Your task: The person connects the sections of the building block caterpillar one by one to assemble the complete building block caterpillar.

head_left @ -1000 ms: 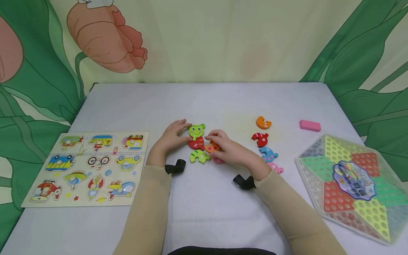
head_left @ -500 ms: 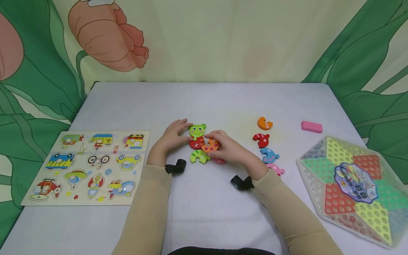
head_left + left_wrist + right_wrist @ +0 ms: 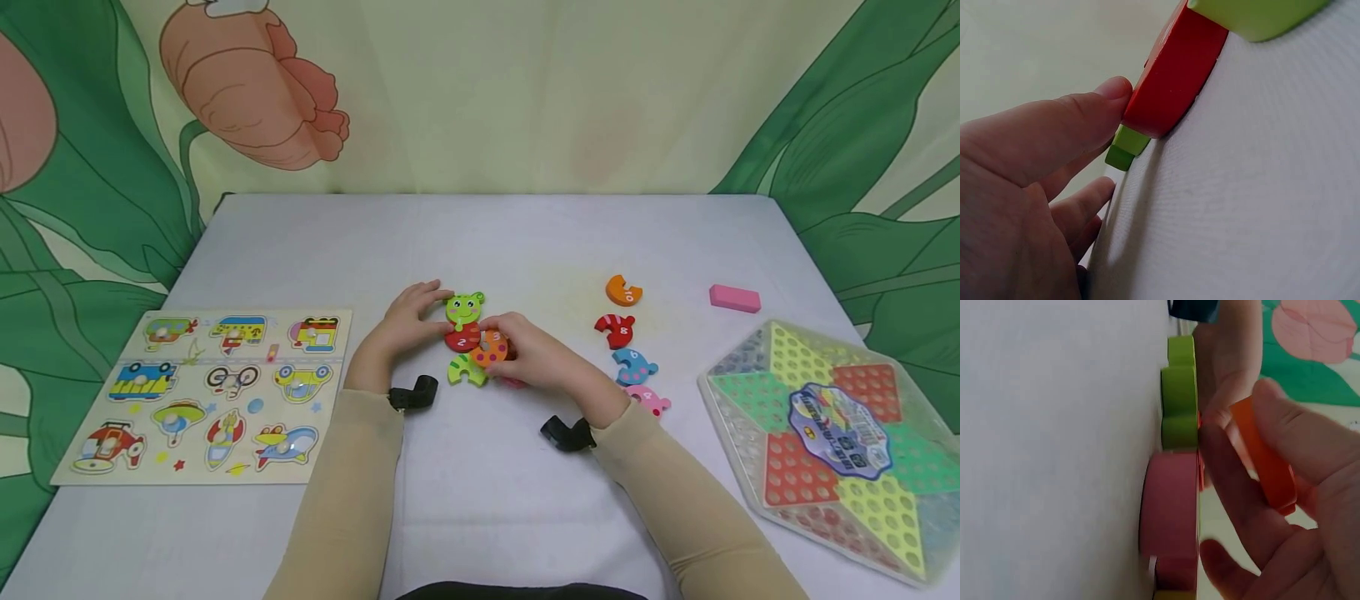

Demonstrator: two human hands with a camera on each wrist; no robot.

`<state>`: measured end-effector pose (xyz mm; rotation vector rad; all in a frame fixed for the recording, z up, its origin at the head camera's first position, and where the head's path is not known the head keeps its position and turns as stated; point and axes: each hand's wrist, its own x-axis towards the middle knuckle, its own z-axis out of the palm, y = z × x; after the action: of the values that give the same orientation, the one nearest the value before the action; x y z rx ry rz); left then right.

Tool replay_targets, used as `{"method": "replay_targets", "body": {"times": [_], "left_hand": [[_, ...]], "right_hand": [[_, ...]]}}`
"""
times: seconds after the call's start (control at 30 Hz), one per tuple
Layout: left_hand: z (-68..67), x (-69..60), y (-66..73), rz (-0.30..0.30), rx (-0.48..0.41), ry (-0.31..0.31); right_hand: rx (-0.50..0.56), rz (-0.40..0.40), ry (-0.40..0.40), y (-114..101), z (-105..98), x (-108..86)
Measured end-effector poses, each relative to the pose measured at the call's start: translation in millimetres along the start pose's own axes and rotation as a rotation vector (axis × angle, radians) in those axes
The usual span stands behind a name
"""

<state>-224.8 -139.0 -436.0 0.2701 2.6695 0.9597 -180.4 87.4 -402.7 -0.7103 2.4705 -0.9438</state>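
My left hand [image 3: 405, 327] lies at the left of a green animal-face puzzle piece [image 3: 463, 308] joined to a red piece marked 2 [image 3: 461, 337]. Its thumb touches the red piece's edge, clearer in the left wrist view; its fingers are fairly straight. Between thumb and fingers, my right hand [image 3: 542, 354] pinches an orange spotted piece marked 3 [image 3: 489, 350]. In the right wrist view this orange piece [image 3: 1267, 464] is tilted and raised off the cloth. A green striped piece [image 3: 465, 371] lies below the red one. A pink piece [image 3: 1172, 506] beside it is mostly hidden by the right hand in the head view.
Orange [image 3: 624, 291], red [image 3: 617, 331], blue [image 3: 634, 367] and pink [image 3: 649, 401] pieces form a column on the right. A pink block [image 3: 735, 298] and a star-patterned game board [image 3: 798, 467] lie farther right. A vehicle puzzle board [image 3: 198, 396] occupies the left.
The right hand has turned the orange piece so its number 3 shows, and brought it slightly left, near the red piece. The left hand has stayed in place.
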Motion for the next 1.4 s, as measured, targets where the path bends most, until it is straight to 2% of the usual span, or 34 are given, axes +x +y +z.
{"method": "replay_targets", "body": {"times": [0.13, 0.37, 0.67, 0.9, 1.17, 1.4], "left_hand": [[0.0, -0.4, -0.2, 0.011, 0.005, 0.002], [0.1, -0.3, -0.1, 0.01, 0.007, 0.008], [-0.3, -0.9, 1.7, 0.017, 0.017, 0.006], [0.2, -1.1, 1.4, 0.01, 0.015, 0.008], [-0.9, -2.6, 2.1, -0.002, 0.014, -0.012], [-1.7, -2.6, 2.1, 0.001, 0.022, -0.023]], "right_hand": [[-0.049, -0.03, 0.014, -3, 2, -0.3], [-0.045, -0.058, 0.038, -2, 6, -0.2], [-0.031, -0.103, -0.012, 0, 11, -0.3], [-0.013, -0.07, 0.022, 3, 8, 0.6], [-0.015, -0.04, -0.021, 3, 6, 0.4], [-0.054, 0.007, 0.024, 5, 7, 3.8]]}}
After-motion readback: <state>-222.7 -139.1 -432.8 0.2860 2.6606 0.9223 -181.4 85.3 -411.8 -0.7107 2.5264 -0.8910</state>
